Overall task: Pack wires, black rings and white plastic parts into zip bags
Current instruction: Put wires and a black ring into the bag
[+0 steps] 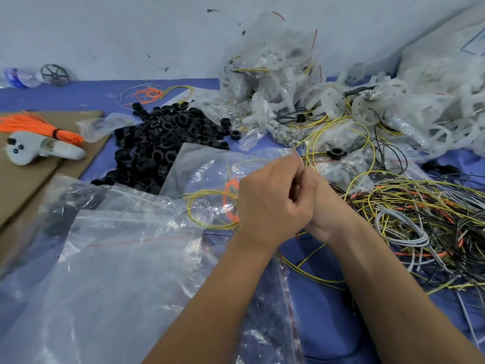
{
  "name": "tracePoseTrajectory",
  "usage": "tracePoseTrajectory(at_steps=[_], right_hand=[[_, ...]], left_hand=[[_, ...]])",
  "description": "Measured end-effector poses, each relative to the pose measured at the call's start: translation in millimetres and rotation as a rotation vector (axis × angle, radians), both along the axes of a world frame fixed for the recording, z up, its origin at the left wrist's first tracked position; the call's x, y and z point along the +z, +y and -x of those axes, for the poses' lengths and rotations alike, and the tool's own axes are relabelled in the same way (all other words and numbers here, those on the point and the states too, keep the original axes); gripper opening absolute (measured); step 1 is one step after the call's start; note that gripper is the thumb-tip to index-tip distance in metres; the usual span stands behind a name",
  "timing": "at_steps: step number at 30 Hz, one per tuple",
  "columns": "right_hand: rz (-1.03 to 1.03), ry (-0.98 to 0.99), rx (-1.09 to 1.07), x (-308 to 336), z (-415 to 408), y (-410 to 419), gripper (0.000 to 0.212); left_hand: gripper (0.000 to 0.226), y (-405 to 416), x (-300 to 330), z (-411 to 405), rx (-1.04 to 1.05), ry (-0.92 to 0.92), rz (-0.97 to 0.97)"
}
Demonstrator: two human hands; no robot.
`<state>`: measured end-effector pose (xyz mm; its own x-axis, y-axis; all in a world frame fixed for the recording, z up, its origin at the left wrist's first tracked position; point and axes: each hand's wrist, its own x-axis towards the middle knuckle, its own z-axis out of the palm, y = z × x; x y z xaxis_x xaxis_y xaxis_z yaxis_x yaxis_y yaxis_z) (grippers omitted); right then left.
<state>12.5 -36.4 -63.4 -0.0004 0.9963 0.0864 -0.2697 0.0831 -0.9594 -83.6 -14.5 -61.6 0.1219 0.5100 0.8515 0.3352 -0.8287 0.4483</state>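
Note:
A clear zip bag (210,174) lies mid-table with coiled yellow wires (207,199) and an orange wire (231,200) inside it. My left hand (270,203) and right hand (324,211) meet at the bag's right edge, fingers curled and pinching the bag by its red zip strip. The left hand covers much of the right hand's fingers. A heap of black rings (168,137) lies behind the bag on the left. White plastic parts (393,109) are piled at the back right. A tangle of loose wires (420,222) spreads out to the right.
Empty zip bags (118,271) overlap at the front left. Filled bags (275,61) are stacked against the wall. On the cardboard sheet (26,179) at the left lie an orange wire bundle (34,124) and a grey handheld controller (39,151). One black ring (336,153) sits among the wires.

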Motion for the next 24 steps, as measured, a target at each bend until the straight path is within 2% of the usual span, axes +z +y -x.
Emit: tracePoseTrajectory(at_steps=[2,5,6,10,13,15,18,19,21,22,24], right_hand=[[0.059,0.118,0.083,0.4,2.4,-1.3,0.057],[0.130,0.190,0.089,5.3,4.9,0.5,0.038],[0.141,0.202,0.073,6.9,4.3,1.9,0.041],[0.223,0.232,0.029,15.5,2.0,3.2,0.078],[0.218,0.102,-0.060,9.1,4.6,5.0,0.072],[0.221,0.095,-0.062,8.1,4.6,3.8,0.070],[0.263,0.230,-0.002,11.2,3.8,1.5,0.069],[0.284,0.266,0.019,13.1,5.5,0.8,0.074],[0.320,0.321,0.055,13.0,10.3,0.6,0.104],[0.319,0.338,0.058,13.8,13.6,-0.1,0.110],[0.286,0.384,0.080,14.2,15.1,-2.8,0.092]], left_hand=[[0.023,1.3,-0.3,0.3,0.019,-0.026,0.036],[0.025,3.8,-0.8,0.4,0.044,-0.063,0.094],[0.026,5.4,-1.3,0.9,0.046,-0.074,0.115],[0.028,12.0,-3.7,4.5,0.047,-0.125,0.208],[0.029,12.4,-3.2,4.5,0.057,-0.140,0.217],[0.028,11.0,-3.1,2.7,0.053,-0.131,0.199],[0.028,8.4,-4.9,-0.9,0.045,-0.107,0.159],[0.029,7.7,-5.3,-1.5,0.048,-0.103,0.155],[0.028,7.3,-6.4,-2.1,0.048,-0.111,0.141],[0.027,7.1,-7.0,-2.3,0.037,-0.120,0.131],[0.026,5.4,-7.2,-3.0,-0.003,-0.135,0.122]])
